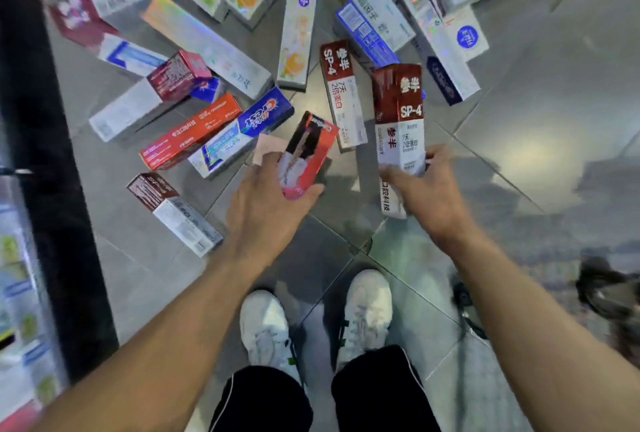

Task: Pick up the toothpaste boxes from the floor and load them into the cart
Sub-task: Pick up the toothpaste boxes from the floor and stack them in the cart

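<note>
My left hand (266, 209) grips a red toothpaste box with a picture of a person (308, 151), lifted off the floor. My right hand (429, 189) holds a dark red and white SP-4 box (400, 116) upright by its lower end, with a second box (391, 199) partly hidden under the palm. Several more toothpaste boxes lie scattered on the grey tiled floor (536, 119) ahead: another SP-4 box (341, 92), a blue and white box (242, 133), an orange-red box (190, 131), a brown and white box (173, 213). No cart is clearly in view.
A black vertical post (41, 154) and shelves with blurred goods (17, 293) run down the left edge. My white shoes (315, 320) stand on the tiles below my hands. A dark blurred object (609, 293) sits at the right edge.
</note>
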